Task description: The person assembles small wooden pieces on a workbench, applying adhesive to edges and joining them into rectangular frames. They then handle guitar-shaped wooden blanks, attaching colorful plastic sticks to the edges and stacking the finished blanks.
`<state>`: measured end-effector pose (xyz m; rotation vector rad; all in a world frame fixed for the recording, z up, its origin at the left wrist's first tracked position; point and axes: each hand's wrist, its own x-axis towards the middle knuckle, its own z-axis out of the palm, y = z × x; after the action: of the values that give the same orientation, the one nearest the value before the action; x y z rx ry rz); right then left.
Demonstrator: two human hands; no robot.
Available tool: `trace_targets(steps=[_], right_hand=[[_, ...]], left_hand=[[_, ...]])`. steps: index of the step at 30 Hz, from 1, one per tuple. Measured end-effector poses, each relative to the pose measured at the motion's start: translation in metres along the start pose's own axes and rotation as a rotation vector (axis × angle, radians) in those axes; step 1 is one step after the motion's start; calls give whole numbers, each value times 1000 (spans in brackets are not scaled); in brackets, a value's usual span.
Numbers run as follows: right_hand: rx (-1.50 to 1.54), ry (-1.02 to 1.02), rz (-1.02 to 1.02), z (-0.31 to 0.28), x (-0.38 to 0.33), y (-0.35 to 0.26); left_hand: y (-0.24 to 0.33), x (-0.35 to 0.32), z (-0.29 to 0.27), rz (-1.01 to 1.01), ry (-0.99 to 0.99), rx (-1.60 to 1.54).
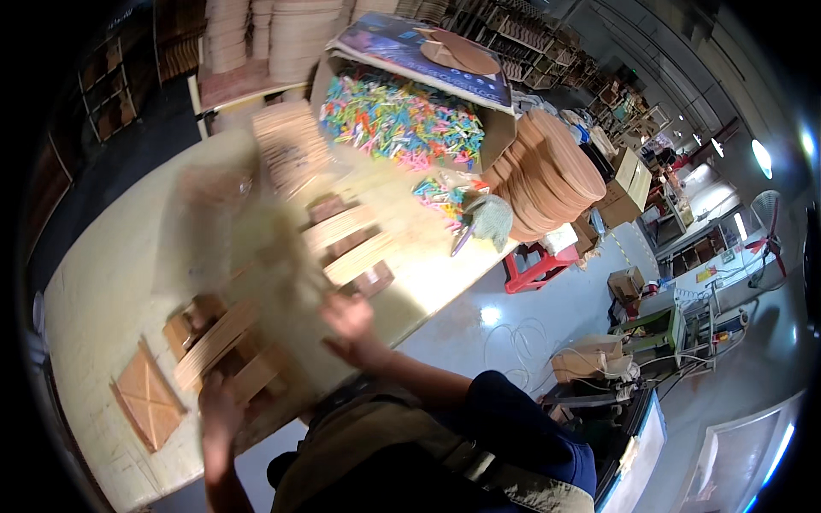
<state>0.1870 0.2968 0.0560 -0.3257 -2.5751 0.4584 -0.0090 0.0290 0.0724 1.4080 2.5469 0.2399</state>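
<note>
My left hand [221, 406] is at the near edge of a pale worktable [103, 282], against a group of light wooden strips [218, 344] and brown wooden blocks. Its fingers are blurred and partly hidden, so its grip is unclear. To its left lies a square brown wooden piece [148, 398] with crossing lines. My right hand [349, 325], smeared by motion, has its thumb and fingers apart. It is just short of a second group of pale strips [359, 256] with dark brown blocks [373, 279]; I see nothing held in it.
Clear plastic bags [205, 222] and a bundle of thin slats [291, 145] lie farther back. An open carton [505, 141] holds small colourful plastic pieces [402, 120]. A grey glove [492, 222] and a pen [463, 240] lie near a stack of rounded boards [547, 171] above a red stool [537, 268].
</note>
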Motion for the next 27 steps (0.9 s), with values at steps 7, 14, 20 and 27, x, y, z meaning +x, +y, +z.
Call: trace_targets(steps=[7, 14, 20, 27], right_hand=[[342, 925, 1212, -32, -107, 287], [1346, 1123, 1141, -95, -118, 363], [1116, 961, 1363, -138, -98, 338], [1677, 1052, 888, -201, -60, 369]], left_hand=[[10, 8, 2, 24, 76, 79], [6, 12, 13, 38, 35, 203], [12, 17, 20, -18, -3, 404], [13, 17, 24, 15, 29, 387]])
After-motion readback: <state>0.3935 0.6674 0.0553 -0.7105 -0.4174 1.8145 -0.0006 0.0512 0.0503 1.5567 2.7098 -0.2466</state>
